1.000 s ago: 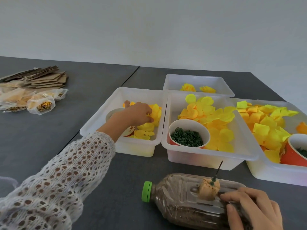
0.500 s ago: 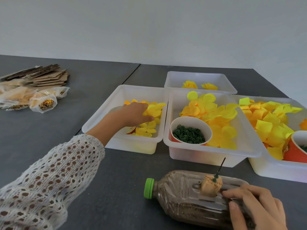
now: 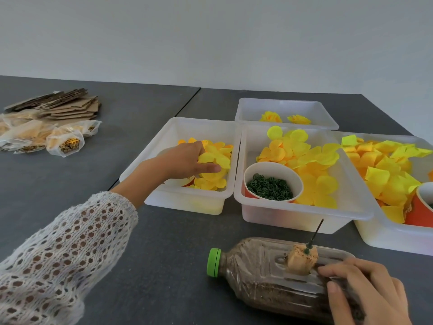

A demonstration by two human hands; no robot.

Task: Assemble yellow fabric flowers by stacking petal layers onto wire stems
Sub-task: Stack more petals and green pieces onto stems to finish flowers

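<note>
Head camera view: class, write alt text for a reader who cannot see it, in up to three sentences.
A person's left hand reaches into a white tray of small yellow petals, while the right hand rests on a brown-filled bottle lying on a dark table. A thin wire stem stands in a cork on the bottle. More trays of petals sit behind.

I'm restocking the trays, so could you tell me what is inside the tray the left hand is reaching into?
The left tray holds small yellow and orange petals. The left hand covers most of a paper cup, so its contents cannot be seen.
</note>
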